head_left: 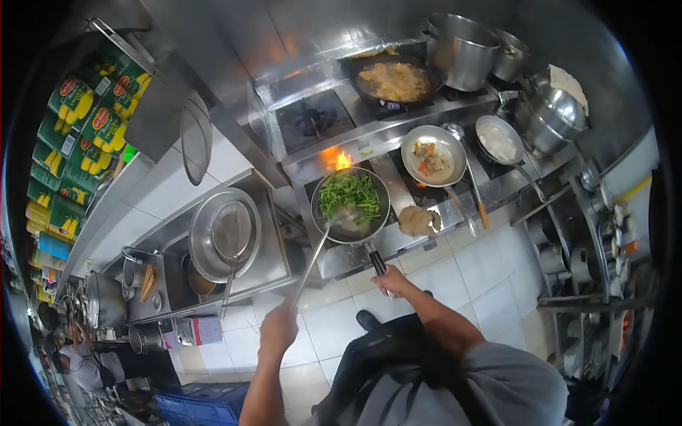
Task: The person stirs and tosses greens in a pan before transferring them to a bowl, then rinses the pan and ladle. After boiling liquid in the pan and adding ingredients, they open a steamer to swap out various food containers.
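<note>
My left hand (278,328) is closed round the handle of a long metal utensil (313,261), whose far end reaches into a pan. Chopped green vegetables (349,197) lie in that pan (386,206), which sits on the stove with a flame (342,159) showing behind it. The fingers of my right hand (391,281) are wrapped round the pan's black handle (377,263). A crumpled brown cloth (419,221) lies on the stove's front, to the right of the pan.
More pans (455,157) and tall pots (462,53) stand on the stove. Frying food (395,82) bubbles at the back. At left is a sink counter with a large bowl (200,245). Another person (85,366) is at the far lower left.
</note>
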A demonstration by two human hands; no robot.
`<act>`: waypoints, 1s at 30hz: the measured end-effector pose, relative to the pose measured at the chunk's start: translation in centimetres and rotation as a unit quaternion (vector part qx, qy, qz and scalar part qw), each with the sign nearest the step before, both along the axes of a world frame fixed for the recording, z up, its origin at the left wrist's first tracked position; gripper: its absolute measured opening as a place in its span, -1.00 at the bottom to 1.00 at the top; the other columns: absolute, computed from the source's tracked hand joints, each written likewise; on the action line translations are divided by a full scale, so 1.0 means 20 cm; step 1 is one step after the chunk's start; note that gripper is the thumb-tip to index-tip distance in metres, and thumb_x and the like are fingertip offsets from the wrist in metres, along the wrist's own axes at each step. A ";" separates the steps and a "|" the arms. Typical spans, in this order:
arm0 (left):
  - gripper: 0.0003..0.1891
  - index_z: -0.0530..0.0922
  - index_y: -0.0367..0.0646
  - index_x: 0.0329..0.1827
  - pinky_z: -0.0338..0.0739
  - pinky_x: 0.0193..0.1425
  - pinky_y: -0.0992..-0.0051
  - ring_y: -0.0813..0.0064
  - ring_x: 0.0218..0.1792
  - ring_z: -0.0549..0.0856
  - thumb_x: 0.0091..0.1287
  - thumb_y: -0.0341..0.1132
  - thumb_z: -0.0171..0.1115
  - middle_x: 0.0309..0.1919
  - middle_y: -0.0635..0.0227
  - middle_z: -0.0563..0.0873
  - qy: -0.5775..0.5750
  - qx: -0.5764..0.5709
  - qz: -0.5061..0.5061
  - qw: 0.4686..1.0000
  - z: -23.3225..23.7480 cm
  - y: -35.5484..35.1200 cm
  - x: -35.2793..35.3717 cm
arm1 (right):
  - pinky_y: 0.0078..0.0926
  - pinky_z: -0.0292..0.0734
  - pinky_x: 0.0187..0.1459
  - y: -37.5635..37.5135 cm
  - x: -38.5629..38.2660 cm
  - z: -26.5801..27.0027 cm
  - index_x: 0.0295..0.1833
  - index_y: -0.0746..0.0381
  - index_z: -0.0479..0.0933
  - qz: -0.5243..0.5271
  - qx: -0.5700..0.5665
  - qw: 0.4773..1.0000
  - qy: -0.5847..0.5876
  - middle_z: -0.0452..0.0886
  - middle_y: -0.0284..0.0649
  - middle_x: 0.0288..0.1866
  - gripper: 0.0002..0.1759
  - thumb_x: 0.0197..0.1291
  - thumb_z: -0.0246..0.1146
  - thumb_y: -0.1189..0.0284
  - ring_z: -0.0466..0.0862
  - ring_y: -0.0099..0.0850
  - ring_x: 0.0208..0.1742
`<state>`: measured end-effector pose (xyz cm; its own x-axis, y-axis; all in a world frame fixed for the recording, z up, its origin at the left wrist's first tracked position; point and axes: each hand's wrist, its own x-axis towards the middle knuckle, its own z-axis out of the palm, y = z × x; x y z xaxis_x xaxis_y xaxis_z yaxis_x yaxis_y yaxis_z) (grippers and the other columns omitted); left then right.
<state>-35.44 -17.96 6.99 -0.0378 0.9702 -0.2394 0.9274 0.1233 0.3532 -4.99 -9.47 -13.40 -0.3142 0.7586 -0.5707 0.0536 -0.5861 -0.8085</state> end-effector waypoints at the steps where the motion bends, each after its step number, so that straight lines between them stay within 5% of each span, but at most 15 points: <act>1: -0.53 0.48 0.25 0.44 0.60 -0.13 0.04 -0.15 -0.24 0.72 0.46 -0.22 0.11 -0.24 -0.07 0.75 -0.049 0.071 0.029 0.996 -0.13 0.00 0.00 | -0.47 0.34 -0.75 0.01 -0.01 -0.03 -0.30 0.20 0.39 -0.001 -0.005 1.000 0.000 0.41 -0.33 -0.68 -0.76 0.16 0.38 0.50 0.45 -0.51 -0.78; 4: -0.50 0.40 -0.01 0.46 0.59 -0.17 0.00 -0.18 -0.30 0.70 0.43 -0.34 0.04 -0.23 -0.13 0.73 -0.038 0.116 -0.002 0.993 -0.62 0.27 0.13 | -0.48 0.35 -0.73 0.10 -0.03 -0.06 -0.24 0.19 0.42 -0.005 -0.049 0.999 0.013 0.43 -0.35 -0.63 -0.75 0.19 0.40 0.44 0.44 -0.53 -0.75; 6: -0.42 0.30 -0.04 0.53 0.60 -0.18 -0.03 -0.18 -0.31 0.71 0.39 -0.37 0.05 -0.24 -0.16 0.73 -0.030 0.071 -0.040 0.996 -0.66 0.32 0.26 | -0.50 0.34 -0.71 0.09 -0.01 -0.05 -0.21 0.18 0.42 -0.010 -0.076 0.997 0.034 0.44 -0.36 -0.60 -0.76 0.25 0.38 0.37 0.44 -0.54 -0.71; 10: -0.36 0.28 0.09 0.56 0.62 -0.30 -0.06 -0.06 -0.38 0.75 0.37 -0.40 0.10 -0.36 -0.07 0.74 0.031 0.026 -0.055 0.998 -0.54 0.18 0.09 | -0.55 0.30 -0.66 0.07 0.10 0.05 -0.12 0.12 0.43 -0.069 -0.193 0.964 0.171 0.41 -0.41 -0.52 -0.72 0.43 0.23 0.14 0.40 -0.58 -0.63; 11: -0.39 0.26 0.06 0.55 0.65 -0.14 0.06 -0.04 -0.15 0.74 0.39 -0.42 0.00 -0.08 -0.07 0.72 0.060 -0.033 -0.029 0.997 -0.49 0.24 0.09 | -0.55 0.30 -0.66 0.06 0.11 0.04 -0.12 0.12 0.43 -0.071 -0.197 0.963 0.172 0.41 -0.41 -0.52 -0.72 0.43 0.23 0.14 0.40 -0.58 -0.63; 13: -0.41 0.27 0.08 0.54 0.64 -0.16 0.01 -0.04 -0.18 0.75 0.41 -0.38 0.01 -0.13 -0.04 0.74 -0.015 -0.021 0.000 1.000 -0.62 0.37 0.17 | -0.57 0.25 -0.65 0.05 0.13 0.05 -0.14 0.10 0.43 -0.046 -0.199 0.966 0.159 0.39 -0.42 -0.52 -0.66 0.48 0.13 0.05 0.37 -0.59 -0.63; 18: -0.46 0.29 0.14 0.53 0.61 -0.14 -0.04 -0.09 -0.21 0.74 0.47 -0.28 0.02 -0.21 -0.05 0.73 0.067 -0.077 -0.034 0.994 -0.33 0.13 0.24 | -0.61 0.18 -0.68 0.14 0.24 0.09 -0.18 0.09 0.40 -0.006 -0.188 0.973 0.133 0.37 -0.43 -0.53 -0.66 0.49 0.11 0.05 0.32 -0.61 -0.65; 23: -0.47 0.39 0.22 0.49 0.59 -0.16 -0.06 -0.17 -0.27 0.72 0.43 -0.26 0.12 -0.27 -0.03 0.75 0.035 0.025 0.064 0.997 -0.37 0.15 0.22 | -0.62 0.14 -0.69 0.18 0.34 0.12 -0.21 0.09 0.39 0.028 -0.214 0.968 0.126 0.35 -0.44 -0.53 -0.66 0.46 0.16 0.05 0.30 -0.62 -0.66; 27: -0.46 0.37 0.20 0.50 0.60 -0.11 -0.01 -0.14 -0.18 0.73 0.44 -0.27 0.11 -0.22 -0.03 0.76 0.005 0.029 0.111 0.993 -0.71 0.46 0.45 | -0.59 0.17 -0.71 0.25 0.36 0.11 -0.24 0.13 0.39 0.056 -0.212 0.969 0.109 0.37 -0.41 -0.59 -0.66 0.42 0.22 0.10 0.35 -0.60 -0.70; 30: -0.46 0.35 0.08 0.48 0.62 -0.16 0.01 0.00 -0.20 0.74 0.40 -0.36 0.06 -0.28 0.03 0.74 0.128 -0.005 0.055 0.990 -0.34 0.30 0.62 | -0.54 0.22 -0.73 0.31 0.42 0.08 -0.25 0.19 0.40 0.174 -0.073 0.981 0.052 0.39 -0.36 -0.69 -0.70 0.34 0.30 0.23 0.41 -0.55 -0.75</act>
